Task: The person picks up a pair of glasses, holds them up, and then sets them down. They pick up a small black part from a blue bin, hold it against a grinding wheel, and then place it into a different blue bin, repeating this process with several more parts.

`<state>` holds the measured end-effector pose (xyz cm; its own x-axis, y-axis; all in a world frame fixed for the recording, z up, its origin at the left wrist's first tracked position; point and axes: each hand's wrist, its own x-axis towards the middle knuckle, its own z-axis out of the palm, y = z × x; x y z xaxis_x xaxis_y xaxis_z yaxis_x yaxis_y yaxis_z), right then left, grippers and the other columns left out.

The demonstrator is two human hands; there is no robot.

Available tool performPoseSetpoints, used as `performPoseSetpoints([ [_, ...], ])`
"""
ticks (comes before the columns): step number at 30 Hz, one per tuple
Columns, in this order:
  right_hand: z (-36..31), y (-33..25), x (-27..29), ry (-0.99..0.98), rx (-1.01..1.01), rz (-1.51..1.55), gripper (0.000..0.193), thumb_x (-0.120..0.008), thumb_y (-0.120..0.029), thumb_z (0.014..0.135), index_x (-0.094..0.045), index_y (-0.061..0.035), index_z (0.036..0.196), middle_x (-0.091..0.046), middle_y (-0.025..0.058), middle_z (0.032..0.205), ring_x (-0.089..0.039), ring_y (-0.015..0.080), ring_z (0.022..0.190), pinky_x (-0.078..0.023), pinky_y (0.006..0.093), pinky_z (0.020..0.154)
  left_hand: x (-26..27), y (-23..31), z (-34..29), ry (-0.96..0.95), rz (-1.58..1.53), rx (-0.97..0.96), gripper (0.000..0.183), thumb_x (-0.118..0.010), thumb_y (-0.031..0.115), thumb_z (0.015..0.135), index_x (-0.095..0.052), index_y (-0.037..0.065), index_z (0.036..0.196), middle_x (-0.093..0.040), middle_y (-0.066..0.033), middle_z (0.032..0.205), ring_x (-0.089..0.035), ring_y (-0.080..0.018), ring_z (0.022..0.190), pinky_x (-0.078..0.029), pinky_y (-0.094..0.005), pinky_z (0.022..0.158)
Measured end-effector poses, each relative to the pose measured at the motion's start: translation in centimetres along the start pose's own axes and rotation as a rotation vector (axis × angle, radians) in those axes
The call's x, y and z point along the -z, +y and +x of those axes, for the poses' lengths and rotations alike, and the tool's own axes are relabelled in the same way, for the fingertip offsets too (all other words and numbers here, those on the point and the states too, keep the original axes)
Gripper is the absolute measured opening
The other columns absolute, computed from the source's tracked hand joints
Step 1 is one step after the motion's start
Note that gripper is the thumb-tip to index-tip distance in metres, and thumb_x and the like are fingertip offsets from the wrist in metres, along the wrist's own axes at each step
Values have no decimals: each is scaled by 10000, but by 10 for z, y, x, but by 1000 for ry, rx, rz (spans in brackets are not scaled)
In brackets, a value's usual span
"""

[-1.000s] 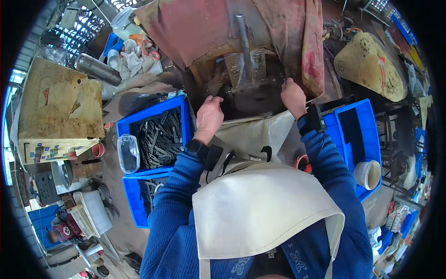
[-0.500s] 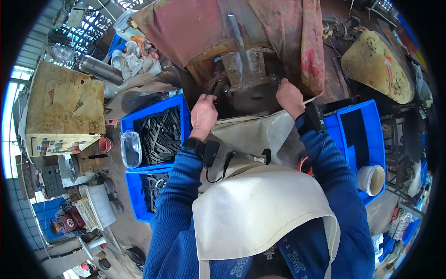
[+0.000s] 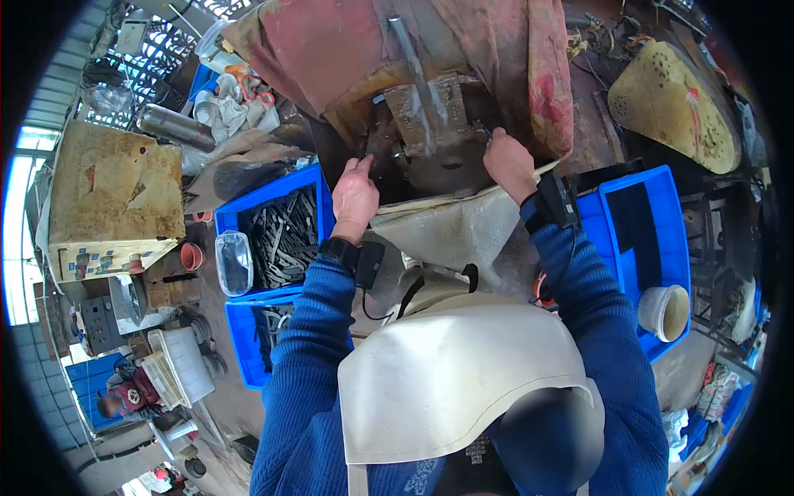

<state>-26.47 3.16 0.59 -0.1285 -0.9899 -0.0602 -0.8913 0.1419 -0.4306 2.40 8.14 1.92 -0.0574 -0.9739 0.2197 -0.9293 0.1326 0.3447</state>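
Two bare hands worked over a dark, wet recess. The left hand (image 3: 355, 198) was pinched at the fingertips on a thin dark strip (image 3: 365, 146), which pointed away from the person. The right hand (image 3: 508, 165), curled tighter, gripped a slender piece (image 3: 482, 129) of which only the tip showed; its full shape I could not tell. Both of these pieces were over the recess, one on either side of a pitted, wet plate (image 3: 426, 112), with a metal rod (image 3: 407, 48) leaning up from it. Nearer the person sat a dark rounded part with a hole (image 3: 451, 164).

A stained reddish cloth (image 3: 331, 54) draped over the far side, and a pale sheet (image 3: 455, 231) hung from the near edge, just beyond the cream apron (image 3: 447, 364). Dark wristbands with black boxes circled both wrists.

Beside the left forearm stood a blue bin (image 3: 327, 202) full of dark strips (image 3: 281, 244), a clear container (image 3: 234, 263) at its outer side and another blue bin (image 3: 238, 347) nearer the person. To the right, a larger blue bin (image 3: 674, 211) had a whitish tub (image 3: 664, 314) at its near end. Farther left stood a rust-stained cabinet (image 3: 116, 178); well beyond, at lower left, was another person (image 3: 134, 395).
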Motion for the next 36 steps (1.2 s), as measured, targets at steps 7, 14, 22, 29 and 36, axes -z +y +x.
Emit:
performPoseSetpoints([
  [7, 38, -20, 31, 200, 97, 275, 311, -561, -328, 894, -572, -27, 971, -646, 261, 904, -618, 449, 880, -487, 538, 740, 1, 0, 1, -42, -27, 30, 490, -505, 5, 792, -566, 104, 1267, -580, -163, 1193, -589, -364, 1027, -499, -430, 861],
  [14, 90, -119, 79, 549, 548, 360, 448, -567, -432, 913, -592, -39, 1128, -671, 207, 907, -629, 422, 871, -495, 495, 736, -1, -1, 2, -69, 0, 15, 480, -526, 13, 790, -583, 105, 1258, -596, -144, 1224, -615, -324, 1039, -525, -396, 860],
  [22, 117, -177, 91, 400, 546, 33, 419, -513, -455, 934, -576, -59, 1058, -676, 202, 905, -633, 416, 869, -489, 514, 714, -3, -5, 2, -59, 7, 34, 461, -526, 36, 800, -600, 118, 1247, -621, -142, 1181, -623, -324, 1022, -527, -396, 852],
  [29, 114, -176, 88, 550, 700, 41, 216, -548, -256, 924, -511, -45, 899, -617, 166, 666, -620, 383, 644, -476, 485, 558, -3, -5, 2, -62, -20, 31, 457, -526, 39, 801, -608, 130, 1241, -618, -142, 1197, -632, -317, 1006, -532, -391, 842],
  [36, 116, -176, 89, 506, 686, 24, 214, -531, -250, 932, -512, -41, 888, -616, 166, 662, -623, 376, 636, -476, 484, 553, -6, -8, 3, -98, -15, 40, 443, -529, 36, 805, -620, 133, 1227, -623, -141, 1198, -633, -320, 1014, -533, -386, 848],
])
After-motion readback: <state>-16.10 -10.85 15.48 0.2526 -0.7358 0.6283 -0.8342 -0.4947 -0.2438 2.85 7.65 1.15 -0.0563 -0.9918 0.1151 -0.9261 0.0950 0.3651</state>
